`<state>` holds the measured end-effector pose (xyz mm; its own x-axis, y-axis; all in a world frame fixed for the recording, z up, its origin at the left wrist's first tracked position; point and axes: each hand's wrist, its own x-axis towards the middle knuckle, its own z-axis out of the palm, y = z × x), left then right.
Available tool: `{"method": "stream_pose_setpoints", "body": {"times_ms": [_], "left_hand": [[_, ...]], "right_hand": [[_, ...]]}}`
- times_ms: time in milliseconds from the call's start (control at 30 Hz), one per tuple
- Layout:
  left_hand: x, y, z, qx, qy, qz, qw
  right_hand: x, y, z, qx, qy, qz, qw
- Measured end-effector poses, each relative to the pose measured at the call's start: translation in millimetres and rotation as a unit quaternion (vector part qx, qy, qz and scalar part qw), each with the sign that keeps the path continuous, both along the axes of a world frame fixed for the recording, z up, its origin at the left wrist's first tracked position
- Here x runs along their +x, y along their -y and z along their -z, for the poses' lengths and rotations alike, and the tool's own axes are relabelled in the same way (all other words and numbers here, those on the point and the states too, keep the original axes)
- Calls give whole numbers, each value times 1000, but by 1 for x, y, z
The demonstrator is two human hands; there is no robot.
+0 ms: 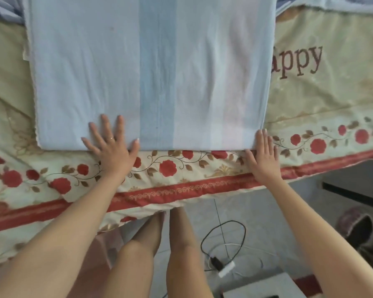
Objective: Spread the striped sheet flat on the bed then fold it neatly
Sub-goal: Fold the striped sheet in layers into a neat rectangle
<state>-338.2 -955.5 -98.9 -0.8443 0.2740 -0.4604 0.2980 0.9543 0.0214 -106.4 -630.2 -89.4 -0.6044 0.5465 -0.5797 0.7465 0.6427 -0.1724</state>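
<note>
The striped sheet lies folded and flat on the bed, with its near edge right by both grips. The left grip is flat with fingers spread wide, pressing on the sheet's near edge. The right grip is flat with fingers straight and close together, touching the sheet's near right corner.

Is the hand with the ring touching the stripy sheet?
Touching. The head view shows the left hand with straight fingers spread flat on the striped sheet at its near edge.
</note>
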Motion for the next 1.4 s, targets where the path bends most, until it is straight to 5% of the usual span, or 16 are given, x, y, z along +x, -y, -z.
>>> {"method": "stream_pose_setpoints", "body": {"times_ms": [200,367,467,600,733,800,900,1033,1067,1100,1133,1233,1267,1400], "left_hand": [[-13,19,-18,-8,37,-93,995],[-31,62,-24,-58,64,-233,969],[-31,56,-30,-18,66,-263,962],[-37,40,-42,36,60,-286,956],[-50,47,-56,170,-11,-315,934],[-64,59,-65,307,-22,-345,887],[-92,78,-79,496,96,-471,724],[-117,112,-75,585,284,-550,524],[-117,120,-71,587,308,-553,505],[-118,123,-70,575,314,-554,514],[-117,124,-68,545,302,-541,566],[-121,118,-55,389,162,-421,803],[-121,113,-55,365,108,-389,839],[-115,123,-60,469,41,-346,811]], "right_hand": [[-63,5,-31,-106,-118,337,928],[-91,-19,-40,-169,-87,428,884],[-111,-23,-65,-180,-40,403,896],[-171,12,-119,-144,-65,239,958],[-261,104,-168,-131,-108,106,980],[-304,156,-181,-133,-130,50,981],[-347,236,-179,-152,-116,-39,981],[-347,318,-129,-368,2,-75,927],[-339,330,-114,-412,33,-73,908],[-332,337,-101,-421,41,-74,903],[-324,337,-93,-401,26,-79,912],[-308,318,-72,-259,-122,13,958],[-304,306,-67,-230,-170,73,956],[-290,259,-57,-53,-230,111,965]]}}
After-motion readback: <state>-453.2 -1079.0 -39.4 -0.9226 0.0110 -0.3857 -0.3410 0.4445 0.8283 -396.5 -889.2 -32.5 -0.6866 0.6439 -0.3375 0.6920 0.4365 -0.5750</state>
